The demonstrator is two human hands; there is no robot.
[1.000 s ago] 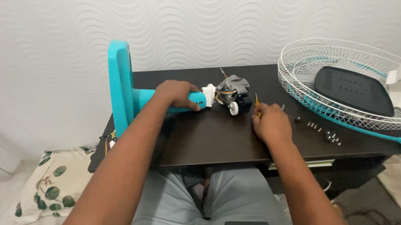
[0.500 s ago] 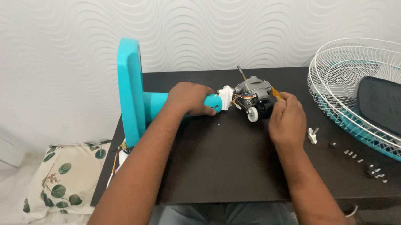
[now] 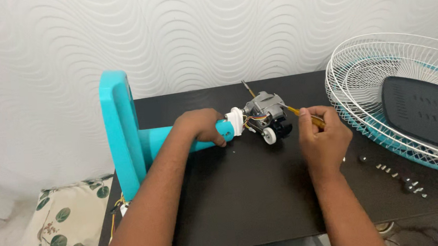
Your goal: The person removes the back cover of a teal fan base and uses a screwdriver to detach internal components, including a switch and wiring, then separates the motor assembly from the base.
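While the left hand (image 3: 200, 127) clamps round the turquoise neck of the fan stand (image 3: 127, 139), which lies on its side on the dark table (image 3: 244, 188), I keep the right hand (image 3: 322, 136) closed on a yellow-handled screwdriver (image 3: 300, 113) whose tip meets the right side of the bare grey motor (image 3: 264, 112). That motor sits at the stand's free end, wires and shaft exposed, with no housing on it. Right of the motor, the white wire grilles (image 3: 380, 76) lie stacked with a dark cover (image 3: 424, 114) inside them, and small screws (image 3: 392, 172) are scattered just in front of them. I judge the strip-down well along: guards and casing are off, and only the motor's own fixings remain.
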